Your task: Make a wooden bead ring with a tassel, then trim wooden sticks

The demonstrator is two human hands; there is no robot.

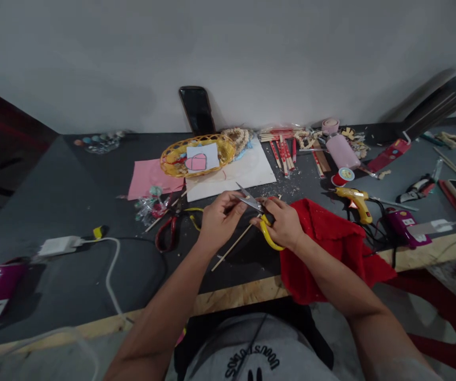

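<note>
My right hand (281, 222) grips a pair of scissors (268, 235) with yellow handles. The blades are parted and point up and left, toward my left hand (220, 218). Thumb and fingers of that left hand are pinched together beside the blades; what they hold is too small to make out. A thin wooden stick (231, 247) slants below, between both hands; whether it is held or lies on the table I cannot tell. Red cloth (311, 248) lies under and beside my right forearm, hanging over the table edge. Red-handled pliers (166, 235) lie left of my left hand.
Behind the hands are a yellow basket (164, 168) with a drawn-on paper (212, 151), pink sheet (144, 180) and phone (198, 111). A yellow glue gun (355, 201), red thread spool (343, 177) and purple box (404, 227) stand right. A white cable (112, 275) runs left.
</note>
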